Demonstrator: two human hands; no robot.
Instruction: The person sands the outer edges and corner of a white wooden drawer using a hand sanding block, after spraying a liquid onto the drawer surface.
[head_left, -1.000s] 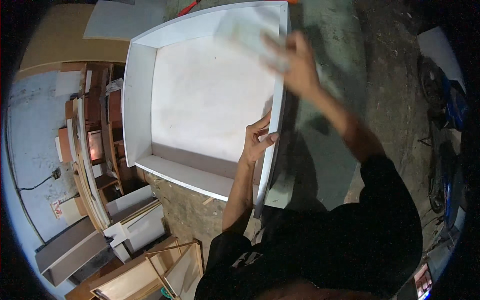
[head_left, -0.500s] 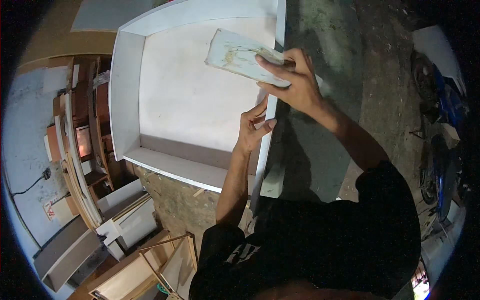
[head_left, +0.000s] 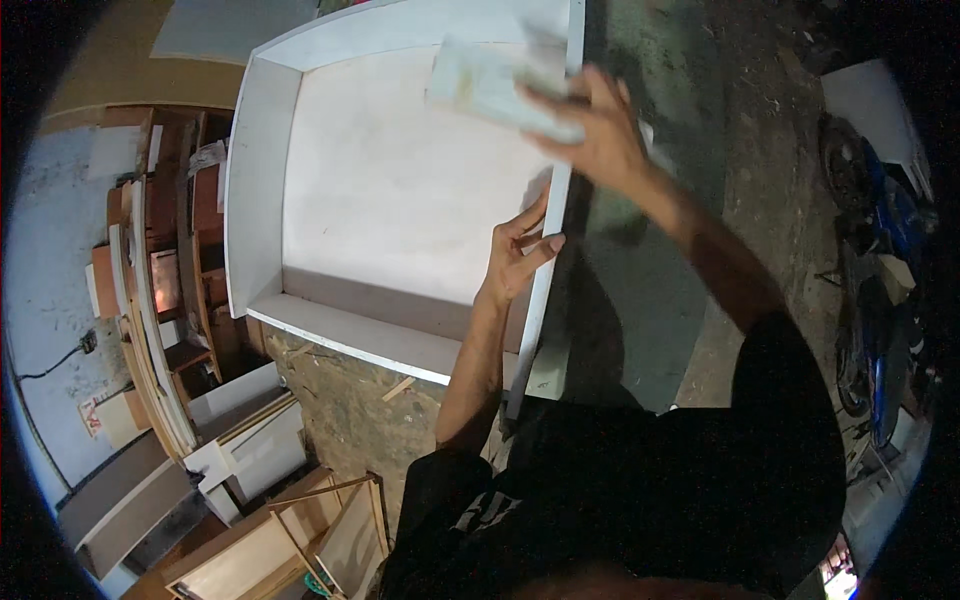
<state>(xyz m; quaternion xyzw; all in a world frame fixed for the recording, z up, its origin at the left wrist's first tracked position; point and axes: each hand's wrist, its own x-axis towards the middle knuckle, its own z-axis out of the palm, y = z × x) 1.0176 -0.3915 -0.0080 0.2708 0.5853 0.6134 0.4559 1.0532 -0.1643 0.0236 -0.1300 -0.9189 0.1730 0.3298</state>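
Observation:
A large white open box (head_left: 400, 180), shallow like a cabinet carcass or drawer, has its pale flat bottom and raised sides in view. My left hand (head_left: 518, 250) is closed around the top edge of its right side, the thumb outside and the fingers inside. In my right hand (head_left: 600, 130) I grip a pale rectangular block (head_left: 470, 85) with a brownish smear on its face. The block is tilted over the box's right side, its outline smeared by motion. I cannot tell whether it touches the edge.
Wooden shelving and upright boards (head_left: 150, 300) stand at the left against a blue wall. White panels (head_left: 265, 440) and a wooden frame (head_left: 335, 530) lie at the lower left. On the right, a blue and black motorcycle (head_left: 885, 200) stands on the concrete floor.
My right hand has moved the block up and slightly to the right, and both are now blurred. The left hand keeps its hold on the box's edge. The whole view has shifted slightly.

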